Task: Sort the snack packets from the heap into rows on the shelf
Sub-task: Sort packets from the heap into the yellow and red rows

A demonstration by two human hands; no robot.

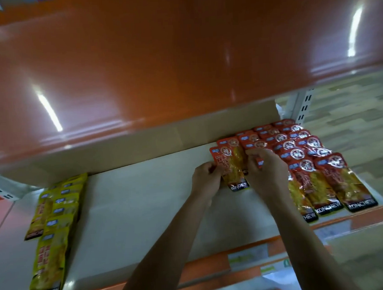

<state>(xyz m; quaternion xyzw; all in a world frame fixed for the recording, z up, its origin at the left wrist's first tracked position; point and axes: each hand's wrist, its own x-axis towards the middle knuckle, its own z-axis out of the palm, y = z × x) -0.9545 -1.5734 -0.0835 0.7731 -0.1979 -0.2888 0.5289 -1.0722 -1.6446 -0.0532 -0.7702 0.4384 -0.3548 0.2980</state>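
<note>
A red snack packet (230, 165) lies on the white shelf (133, 203), held from both sides. My left hand (207, 180) pinches its left edge. My right hand (266, 173) grips its right edge, fingers curled over it. To the right, several red packets (297, 152) lie in overlapping rows reaching to the shelf's front edge. At the far left, several yellow packets (54, 220) lie in two overlapping rows. My right hand hides part of the red row beneath it.
An orange shelf board (160, 69) hangs low overhead. A cardboard sheet (152, 138) lines the back of the shelf. A white slotted upright (304, 108) stands at the right. An orange price strip (247, 259) with labels runs along the front edge.
</note>
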